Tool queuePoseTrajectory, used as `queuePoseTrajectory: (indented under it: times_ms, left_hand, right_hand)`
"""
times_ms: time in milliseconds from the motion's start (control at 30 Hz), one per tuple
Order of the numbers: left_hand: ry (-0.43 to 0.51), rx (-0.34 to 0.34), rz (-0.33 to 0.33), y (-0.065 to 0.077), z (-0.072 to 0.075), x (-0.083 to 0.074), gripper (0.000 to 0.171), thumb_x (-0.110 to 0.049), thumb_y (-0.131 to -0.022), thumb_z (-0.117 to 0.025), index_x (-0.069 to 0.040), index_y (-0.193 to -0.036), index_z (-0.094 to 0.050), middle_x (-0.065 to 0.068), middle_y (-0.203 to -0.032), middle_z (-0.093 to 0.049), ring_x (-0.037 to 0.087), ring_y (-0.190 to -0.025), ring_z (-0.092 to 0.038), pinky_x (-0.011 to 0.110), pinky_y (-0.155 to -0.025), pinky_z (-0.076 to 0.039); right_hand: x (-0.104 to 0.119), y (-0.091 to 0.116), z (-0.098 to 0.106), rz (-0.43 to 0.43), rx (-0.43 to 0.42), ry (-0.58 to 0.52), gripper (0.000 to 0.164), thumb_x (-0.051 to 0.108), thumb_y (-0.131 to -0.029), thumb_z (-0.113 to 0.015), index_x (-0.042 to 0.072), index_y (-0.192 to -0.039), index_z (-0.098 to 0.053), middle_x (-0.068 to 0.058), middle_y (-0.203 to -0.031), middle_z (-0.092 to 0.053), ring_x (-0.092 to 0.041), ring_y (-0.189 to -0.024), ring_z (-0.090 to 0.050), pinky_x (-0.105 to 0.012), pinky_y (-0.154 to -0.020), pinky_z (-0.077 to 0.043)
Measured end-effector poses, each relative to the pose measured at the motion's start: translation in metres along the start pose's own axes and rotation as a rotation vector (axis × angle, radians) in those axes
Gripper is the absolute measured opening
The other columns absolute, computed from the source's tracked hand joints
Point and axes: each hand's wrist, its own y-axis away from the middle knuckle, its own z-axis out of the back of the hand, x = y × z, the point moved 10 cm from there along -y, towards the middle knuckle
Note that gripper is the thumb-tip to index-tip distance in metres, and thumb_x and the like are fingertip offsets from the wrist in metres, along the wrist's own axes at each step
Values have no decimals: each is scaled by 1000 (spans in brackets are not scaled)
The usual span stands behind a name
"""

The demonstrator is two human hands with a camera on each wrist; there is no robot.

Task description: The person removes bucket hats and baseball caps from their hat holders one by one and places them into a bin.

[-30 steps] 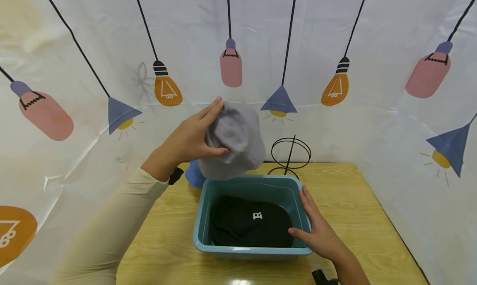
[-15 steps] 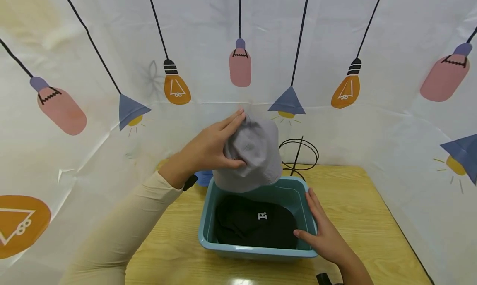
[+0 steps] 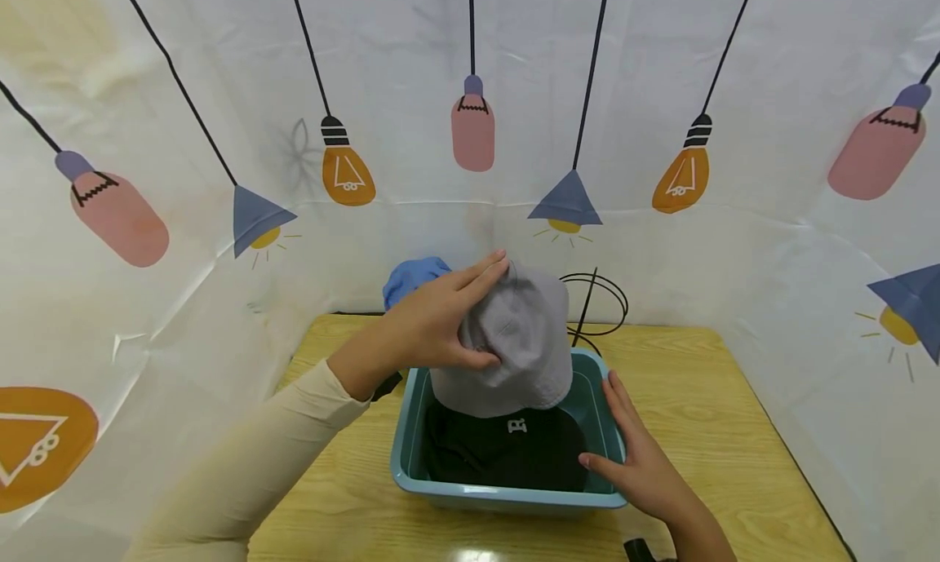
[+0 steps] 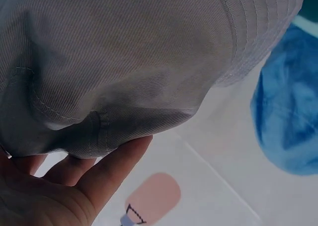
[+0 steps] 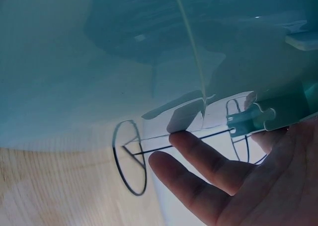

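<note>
My left hand [image 3: 441, 321] pinches a grey cap [image 3: 523, 334] by its crown, with the thumb on the near side and the fingers along the top. In the left wrist view, the cap's stitched brim [image 4: 263, 22] points away from the fingers. The cap hangs over the back of a teal plastic basin [image 3: 514, 497] and overlaps its back rim in the head view. Inside the basin lies a black cap [image 3: 507, 456] with a white letter patch. My right hand [image 3: 642, 460] rests at the basin's right side, its straight fingers [image 5: 194, 186] outside and its thumb over the rim.
A blue hat [image 3: 414, 281] is at the back left, partly hidden behind the left hand. Behind the basin stands a black wire stand [image 3: 591, 301]. The wooden table [image 3: 705, 415] ends at a white printed backdrop [image 3: 771, 285].
My left hand has brought the grey cap down and to the right, over the basin. More of the blue hat shows behind the hand. The right hand has stayed at the basin's side.
</note>
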Motion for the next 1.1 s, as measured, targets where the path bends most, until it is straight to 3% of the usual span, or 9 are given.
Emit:
queuePoseTrajectory:
  times_ms: [567,767,1100]
  left_hand:
    - [-10,59,-99,10,-35,-34,118,-55,-79,-85,-13,-167,-19,-1,-174,-15,25,-148,-44,39,-116,-44]
    - [-37,103,-106,15,-49,-40,118,-57,-79,-85,-13,-167,-20,-4,-175,-13,25,-145,-47,39,-110,-50]
    - [-60,175,-101,20,-64,-49,120,-61,-78,-84,-15,-167,-18,-3,-174,-19,27,-145,-47,44,-114,-46]
  right_hand:
    - [5,3,3,32,-6,-30,109,27,-90,-82,27,-169,-7,8,-175,8,-42,-159,1,-84,-108,-17]
    - [3,3,3,36,-5,-38,109,24,-90,-82,27,-169,-6,8,-174,8,-42,-159,1,-83,-109,-17]
    - [5,2,2,46,-3,-52,109,24,-90,-82,24,-169,-8,8,-174,8,-42,-159,3,-84,-110,-15]
